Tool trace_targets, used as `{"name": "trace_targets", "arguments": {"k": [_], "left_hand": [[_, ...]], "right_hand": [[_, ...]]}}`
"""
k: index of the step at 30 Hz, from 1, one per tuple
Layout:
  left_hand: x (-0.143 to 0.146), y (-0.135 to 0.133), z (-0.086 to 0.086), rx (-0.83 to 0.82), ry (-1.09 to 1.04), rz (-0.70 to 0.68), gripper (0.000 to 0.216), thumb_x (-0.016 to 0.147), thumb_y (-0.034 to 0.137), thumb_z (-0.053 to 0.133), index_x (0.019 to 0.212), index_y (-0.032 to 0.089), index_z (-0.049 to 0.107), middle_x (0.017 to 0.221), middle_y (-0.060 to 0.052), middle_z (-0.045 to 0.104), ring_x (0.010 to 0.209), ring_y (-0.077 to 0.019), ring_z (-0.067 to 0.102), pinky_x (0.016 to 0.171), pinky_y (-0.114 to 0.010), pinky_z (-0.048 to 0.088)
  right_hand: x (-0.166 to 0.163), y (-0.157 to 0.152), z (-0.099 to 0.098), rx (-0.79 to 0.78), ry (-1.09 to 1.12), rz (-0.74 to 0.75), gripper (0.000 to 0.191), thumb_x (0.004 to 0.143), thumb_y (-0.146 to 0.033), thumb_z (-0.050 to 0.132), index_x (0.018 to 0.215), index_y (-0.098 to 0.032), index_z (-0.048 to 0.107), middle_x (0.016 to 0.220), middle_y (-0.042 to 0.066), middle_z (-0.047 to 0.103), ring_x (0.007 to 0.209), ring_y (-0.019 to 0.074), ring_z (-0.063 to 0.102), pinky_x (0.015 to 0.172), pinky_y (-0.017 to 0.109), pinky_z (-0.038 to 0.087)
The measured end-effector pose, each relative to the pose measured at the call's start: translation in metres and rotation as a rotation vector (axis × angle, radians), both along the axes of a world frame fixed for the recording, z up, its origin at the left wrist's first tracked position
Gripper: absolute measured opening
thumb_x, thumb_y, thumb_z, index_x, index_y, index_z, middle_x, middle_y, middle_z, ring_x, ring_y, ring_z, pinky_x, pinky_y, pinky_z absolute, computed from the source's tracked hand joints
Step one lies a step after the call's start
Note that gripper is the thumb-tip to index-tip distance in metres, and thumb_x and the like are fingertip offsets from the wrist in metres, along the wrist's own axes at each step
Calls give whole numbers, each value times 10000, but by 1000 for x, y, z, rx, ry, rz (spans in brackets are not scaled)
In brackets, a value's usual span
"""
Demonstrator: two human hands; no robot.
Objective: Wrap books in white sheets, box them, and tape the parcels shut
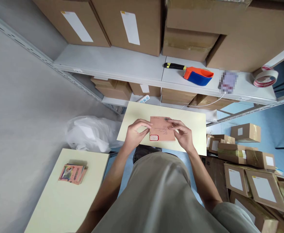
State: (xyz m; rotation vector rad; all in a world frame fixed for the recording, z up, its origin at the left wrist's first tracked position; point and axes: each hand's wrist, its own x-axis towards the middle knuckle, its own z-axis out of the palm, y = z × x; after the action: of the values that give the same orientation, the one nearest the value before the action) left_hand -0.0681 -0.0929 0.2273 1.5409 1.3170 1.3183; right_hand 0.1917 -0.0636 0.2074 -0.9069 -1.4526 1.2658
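Observation:
A flat salmon-pink booklet (161, 129) with printed text and a red-edged sticker lies on a pale yellow table (195, 124) in front of me. My left hand (136, 133) grips its left edge, fingers curled over the top. My right hand (182, 134) holds its right edge, fingers bent onto the cover. Both hands pinch the same booklet just above the tabletop.
A second pale table (59, 200) at lower left carries a small stack of pink booklets (72, 173). A white plastic bag (93, 133) lies between the tables. The grey shelf (122, 63) holds cardboard boxes, a tape dispenser (197, 76) and a tape roll (265, 77). Several parcels (248, 161) pile at right.

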Motion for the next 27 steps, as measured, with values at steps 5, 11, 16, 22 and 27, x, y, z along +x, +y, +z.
{"name": "trace_targets", "arguments": {"k": [5, 11, 16, 22, 27], "left_hand": [[1, -7, -2, -138, -74, 42, 399, 896, 539, 875, 784, 220, 665, 911, -68, 799, 919, -218, 773, 877, -335, 624], [-3, -12, -1, -185, -30, -34, 339, 1003, 544, 763, 1079, 220, 828, 1120, -100, 824, 1014, -224, 770, 954, -330, 619], [-8, -12, -2, -222, -29, -69, 383, 1019, 555, 719, 1181, 227, 834, 1208, -116, 816, 1124, -246, 763, 1016, -341, 609], [9, -8, 3, -244, 9, 60, 391, 929, 601, 796, 942, 211, 810, 802, -35, 757, 742, -177, 693, 693, -260, 554], [23, -3, 9, -267, 51, 147, 541, 996, 663, 679, 690, 217, 668, 607, 10, 613, 592, -148, 572, 598, -264, 462]], "right_hand": [[2, -4, -10, -140, -47, -116, 432, 885, -597, 908, 1151, -284, 774, 963, 45, 841, 877, 239, 802, 902, 424, 672], [1, -7, -12, -196, -49, -118, 408, 853, -646, 903, 941, -261, 800, 941, 51, 829, 740, 194, 731, 734, 359, 660], [9, -5, -5, -224, -50, -85, 409, 896, -655, 846, 1023, -268, 876, 1034, 69, 868, 816, 229, 771, 808, 409, 691], [0, 0, 6, -271, -5, -59, 450, 790, -643, 948, 902, -229, 813, 792, 49, 829, 701, 211, 787, 678, 329, 660], [-15, 7, 15, -342, -19, -86, 553, 859, -733, 856, 716, -232, 672, 539, -14, 669, 415, 147, 613, 438, 275, 518]]}}
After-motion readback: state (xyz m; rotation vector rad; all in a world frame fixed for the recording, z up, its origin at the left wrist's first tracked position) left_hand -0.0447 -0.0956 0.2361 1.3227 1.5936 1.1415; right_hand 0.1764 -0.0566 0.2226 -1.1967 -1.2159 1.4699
